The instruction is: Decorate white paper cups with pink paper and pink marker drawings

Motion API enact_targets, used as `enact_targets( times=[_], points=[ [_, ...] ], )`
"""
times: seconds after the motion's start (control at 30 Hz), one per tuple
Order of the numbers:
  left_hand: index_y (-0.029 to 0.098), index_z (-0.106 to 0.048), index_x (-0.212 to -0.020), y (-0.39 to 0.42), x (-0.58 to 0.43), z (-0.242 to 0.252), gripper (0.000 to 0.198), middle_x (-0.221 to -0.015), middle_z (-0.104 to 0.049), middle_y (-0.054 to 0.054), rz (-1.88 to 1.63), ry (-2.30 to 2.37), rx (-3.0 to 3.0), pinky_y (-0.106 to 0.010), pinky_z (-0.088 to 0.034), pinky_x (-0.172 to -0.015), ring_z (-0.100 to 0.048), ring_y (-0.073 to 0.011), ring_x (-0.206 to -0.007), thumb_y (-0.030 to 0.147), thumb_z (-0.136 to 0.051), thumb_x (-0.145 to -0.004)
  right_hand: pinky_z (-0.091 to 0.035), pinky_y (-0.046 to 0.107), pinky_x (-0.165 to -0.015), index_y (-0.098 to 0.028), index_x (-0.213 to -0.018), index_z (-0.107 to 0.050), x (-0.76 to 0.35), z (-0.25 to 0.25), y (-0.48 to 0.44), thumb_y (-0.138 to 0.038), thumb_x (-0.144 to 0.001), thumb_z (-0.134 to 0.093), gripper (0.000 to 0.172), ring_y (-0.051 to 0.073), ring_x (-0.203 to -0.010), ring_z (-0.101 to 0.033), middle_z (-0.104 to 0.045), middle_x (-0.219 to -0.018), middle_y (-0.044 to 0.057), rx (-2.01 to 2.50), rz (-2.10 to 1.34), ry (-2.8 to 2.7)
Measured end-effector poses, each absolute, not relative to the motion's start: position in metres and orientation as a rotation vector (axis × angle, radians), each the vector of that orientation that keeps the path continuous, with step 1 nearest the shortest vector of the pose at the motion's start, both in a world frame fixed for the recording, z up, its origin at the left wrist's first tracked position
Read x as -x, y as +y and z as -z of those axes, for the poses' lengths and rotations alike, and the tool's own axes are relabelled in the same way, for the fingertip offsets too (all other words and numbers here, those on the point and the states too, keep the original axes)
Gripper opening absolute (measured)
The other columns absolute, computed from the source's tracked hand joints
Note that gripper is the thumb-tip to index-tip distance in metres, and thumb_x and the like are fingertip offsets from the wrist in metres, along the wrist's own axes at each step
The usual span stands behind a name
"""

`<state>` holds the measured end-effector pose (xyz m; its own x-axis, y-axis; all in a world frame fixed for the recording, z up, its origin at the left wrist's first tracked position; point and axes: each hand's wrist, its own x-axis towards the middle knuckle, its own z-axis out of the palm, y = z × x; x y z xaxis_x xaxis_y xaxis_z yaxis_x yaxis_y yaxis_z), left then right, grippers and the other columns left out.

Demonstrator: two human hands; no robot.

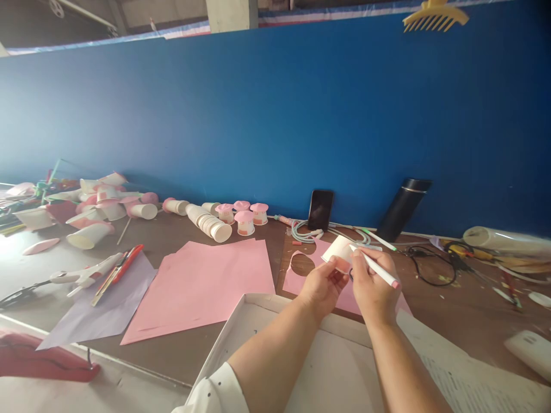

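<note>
My left hand (323, 288) is closed around a small white paper cup (337, 248), which lies tilted on its side, with a patch of pink along its lower part. In my right hand (376, 287) is a white marker pen (379, 268) with a pink end; its tip is close to the cup's wall, and whether they touch I cannot tell. Under both hands lies a pink sheet (294, 280) with a round hole cut in it. Below my forearms is a shallow white box lid (241, 324).
Pink sheets (215, 281) lie left, beside a red utility knife (123, 267) and a glue gun (88, 274). Behind are stacked paper cups (209, 223) and several cup houses with pink roofs (245, 222). A phone (321, 210) and a black bottle (402, 211) lean on the blue partition (275, 126).
</note>
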<state>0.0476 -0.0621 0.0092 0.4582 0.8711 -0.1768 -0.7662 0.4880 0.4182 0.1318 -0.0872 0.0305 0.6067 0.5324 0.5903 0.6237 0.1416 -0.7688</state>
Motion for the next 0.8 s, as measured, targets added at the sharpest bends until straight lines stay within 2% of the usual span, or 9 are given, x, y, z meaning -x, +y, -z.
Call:
enact_targets(
  times=[0.8],
  points=[
    [0.008, -0.066, -0.079, -0.0629, -0.0477, -0.0092, 0.014, -0.075, -0.064, -0.007, -1.032, 0.379, -0.276, -0.023, -0.050, -0.072, -0.059, -0.0116, -0.069, 0.022, -0.067, -0.076, -0.048, 0.031, -0.073, -0.019, -0.085, -0.064, -0.1289, -0.0332, -0.0882, -0.035, -0.079, -0.061, 0.017, 0.019, -0.078, -0.062, -0.067, -0.086, 0.006, 1.516, 0.080, -0.996]
  ],
)
